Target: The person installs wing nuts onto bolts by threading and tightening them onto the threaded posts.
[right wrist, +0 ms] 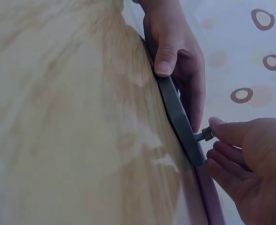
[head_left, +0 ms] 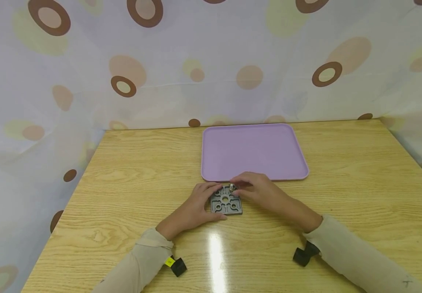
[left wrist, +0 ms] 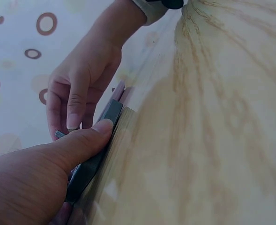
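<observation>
A square grey metal plate (head_left: pixel 225 210) with ring-edged holes lies on the wooden table. My left hand (head_left: pixel 192 207) grips it from the left side, thumb at the near edge and fingers at the far one. In the left wrist view, that thumb presses on the rim of the plate (left wrist: pixel 93 161). At the plate's far right hole, my right hand (head_left: pixel 260 191) pinches a small silver bolt (head_left: pixel 231 187). The right wrist view shows the bolt (right wrist: pixel 205 134) upright to the plate, its head at the fingertips and part of its thread visible above the surface.
A purple tray (head_left: pixel 255 154) lies just beyond the plate, its near rim close to both hands. Patterned cloth (head_left: pixel 214 97) hangs behind the table (head_left: pixel 141 162) and along its sides. Each forearm carries a black wrist camera, the left one (head_left: pixel 178 267) and the right one (head_left: pixel 301 256).
</observation>
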`<state>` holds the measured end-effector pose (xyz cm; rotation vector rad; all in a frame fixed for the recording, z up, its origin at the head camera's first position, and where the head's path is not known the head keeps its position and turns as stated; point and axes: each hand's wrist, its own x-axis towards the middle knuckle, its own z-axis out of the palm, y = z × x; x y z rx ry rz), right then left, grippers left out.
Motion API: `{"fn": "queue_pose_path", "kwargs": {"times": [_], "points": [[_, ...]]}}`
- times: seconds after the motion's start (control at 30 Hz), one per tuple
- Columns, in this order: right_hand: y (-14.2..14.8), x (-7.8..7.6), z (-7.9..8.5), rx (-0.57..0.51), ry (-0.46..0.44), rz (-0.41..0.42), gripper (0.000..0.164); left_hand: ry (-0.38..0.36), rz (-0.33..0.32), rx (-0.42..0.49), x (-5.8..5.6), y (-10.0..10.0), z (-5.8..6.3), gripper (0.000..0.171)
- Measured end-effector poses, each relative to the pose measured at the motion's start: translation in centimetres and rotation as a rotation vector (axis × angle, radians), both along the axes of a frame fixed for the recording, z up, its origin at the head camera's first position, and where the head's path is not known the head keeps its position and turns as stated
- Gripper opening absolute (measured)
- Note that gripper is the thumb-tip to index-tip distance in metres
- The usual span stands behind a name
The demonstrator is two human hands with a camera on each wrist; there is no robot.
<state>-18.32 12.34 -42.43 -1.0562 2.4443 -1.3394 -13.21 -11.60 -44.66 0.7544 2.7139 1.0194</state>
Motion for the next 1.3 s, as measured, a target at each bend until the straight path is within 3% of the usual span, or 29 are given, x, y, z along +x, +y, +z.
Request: {"fn": "queue_pose_path", "kwargs": {"times": [0.23,0.4,1.07,1.3], "points": [[-0.2,0.0,-0.4,-0.034,-0.009,0.033,0.033,0.018,-0.004,-0.003,-0.1,-0.1,-0.1,0.088],[-0.2,0.0,-0.4,0.002,0.024,0.042,0.034,0.024,-0.004,0.004,-0.1,-0.1,-0.2,0.087],[0.1,-0.1,0.5,0.038,0.097,-0.072,0.014,-0.005,0.014,-0.001,0.0,-0.1,-0.2,0.088],[0.3,-0.1,0.6,0.059,0.079,-0.072,0.011,0.001,0.012,-0.004,0.0,0.0,-0.3,0.089]]}}
